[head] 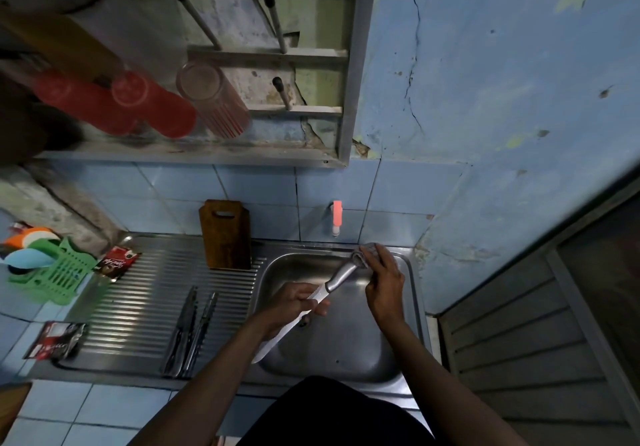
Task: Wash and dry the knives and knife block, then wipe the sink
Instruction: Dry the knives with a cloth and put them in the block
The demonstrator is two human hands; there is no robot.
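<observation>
Holding the long serrated steel knife (313,302) over the stainless sink basin (346,352), my left hand (294,302) is pinching its blade while my right hand (382,277) is rubbing the grey cloth (362,255) round the handle; I'm keeping fingers off the edge.

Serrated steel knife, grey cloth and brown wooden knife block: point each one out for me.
Serrated steel knife (333,282): head view, on the metal handle near the blade.
Grey cloth (363,258): head view, on the folded part wrapping the handle's end.
Brown wooden knife block (227,238): head view, on its front face.
</observation>
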